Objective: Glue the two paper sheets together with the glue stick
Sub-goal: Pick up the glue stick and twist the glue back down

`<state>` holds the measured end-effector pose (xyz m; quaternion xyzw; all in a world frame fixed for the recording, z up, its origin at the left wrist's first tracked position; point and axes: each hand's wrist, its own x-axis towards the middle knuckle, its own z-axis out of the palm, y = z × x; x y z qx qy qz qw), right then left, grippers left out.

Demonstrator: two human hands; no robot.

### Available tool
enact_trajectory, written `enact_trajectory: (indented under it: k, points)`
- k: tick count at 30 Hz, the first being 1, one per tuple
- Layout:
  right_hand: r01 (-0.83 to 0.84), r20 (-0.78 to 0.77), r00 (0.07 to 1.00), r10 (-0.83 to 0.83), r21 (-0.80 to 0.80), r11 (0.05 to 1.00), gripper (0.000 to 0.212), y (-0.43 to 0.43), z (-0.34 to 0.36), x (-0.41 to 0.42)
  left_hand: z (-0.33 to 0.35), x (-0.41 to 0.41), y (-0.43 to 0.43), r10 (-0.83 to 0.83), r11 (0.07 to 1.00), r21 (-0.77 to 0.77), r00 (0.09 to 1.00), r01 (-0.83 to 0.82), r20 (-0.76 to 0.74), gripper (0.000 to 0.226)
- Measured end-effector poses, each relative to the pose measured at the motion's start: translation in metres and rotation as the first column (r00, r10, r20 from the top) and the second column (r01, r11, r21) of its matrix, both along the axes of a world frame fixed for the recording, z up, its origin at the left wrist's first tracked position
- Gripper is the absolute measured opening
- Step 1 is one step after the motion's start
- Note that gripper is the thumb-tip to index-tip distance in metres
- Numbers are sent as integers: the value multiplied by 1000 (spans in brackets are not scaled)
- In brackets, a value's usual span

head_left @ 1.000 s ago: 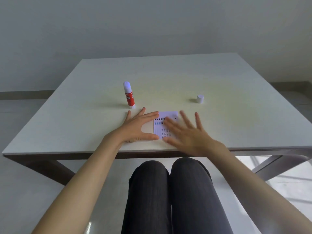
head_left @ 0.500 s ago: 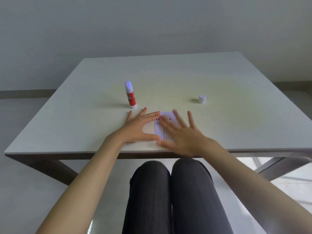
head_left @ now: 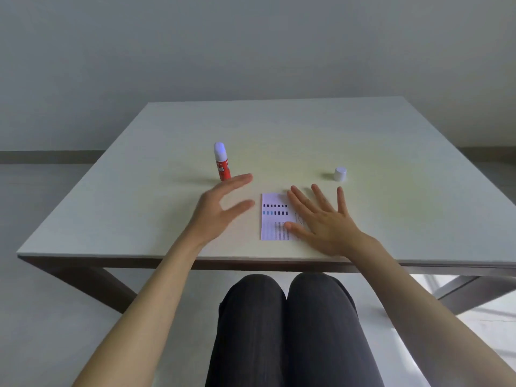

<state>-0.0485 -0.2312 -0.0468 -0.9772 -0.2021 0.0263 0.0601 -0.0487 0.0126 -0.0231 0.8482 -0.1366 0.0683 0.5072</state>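
A small printed paper sheet (head_left: 275,217) lies flat near the table's front edge; I cannot tell a second sheet apart from it. My right hand (head_left: 321,219) rests open and flat on its right part, fingers spread. Left of the paper, my left hand (head_left: 220,208) is lifted off the table, open, fingers curved, holding nothing. The red glue stick (head_left: 222,162) stands upright without its cap just beyond my left fingertips. Its white cap (head_left: 340,174) sits apart at the right.
The white table (head_left: 279,129) has its front edge close to my knees (head_left: 284,303). A grey wall lies behind it, with pale floor on both sides.
My left hand has lifted off the paper and moved left, towards the glue stick. My right hand slid rightwards across the sheet, uncovering its left part.
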Motion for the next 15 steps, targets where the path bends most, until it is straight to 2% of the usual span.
enact_trajectory:
  k: [1, 2, 3, 4, 6, 8, 9, 11, 12, 15]
  points:
    - [-1, 19, 1000, 0, 34, 999, 77, 0, 0, -2, 1, -2, 2, 193, 970, -165, 978, -178, 80, 26]
    - [-3, 37, 999, 0, 76, 997, 75, 0, 1, -4, 2, -1, 5, 386, 900, -265, 914, -345, 121, 16]
    - [-2, 49, 999, -4, 122, 993, 74, 0, 2, -7, 2, 5, 8, 528, 826, -306, 841, -474, 122, 15]
    - [4, 55, 998, -14, 173, 985, 73, 1, 4, -8, 3, 12, 9, 603, 777, -294, 792, -556, 95, 22]
    - [31, 47, 998, -47, 292, 956, 71, 0, 8, -10, 3, 30, 8, 601, 782, -181, 799, -596, -37, 51]
    - [46, 43, 997, -67, 385, 922, 71, -1, 10, -10, 3, 46, 3, 559, 812, -114, 819, -573, -129, 63]
    - [42, 52, 996, -70, 415, 909, 72, -2, 9, -10, 2, 51, 0, 553, 815, -121, 823, -566, -129, 55]
    - [47, 57, 995, -82, 456, 889, 74, -3, 9, -10, 2, 59, -4, 559, 811, -150, 825, -565, -84, 20]
    - [60, 48, 994, -93, 461, 885, 76, -3, 9, -10, 3, 59, -5, 561, 810, -163, 825, -564, -69, 16]
    - [85, 79, 988, -136, 460, 884, 70, -1, 10, -11, 7, 57, -3, 543, 796, -239, 830, -557, -124, 26]
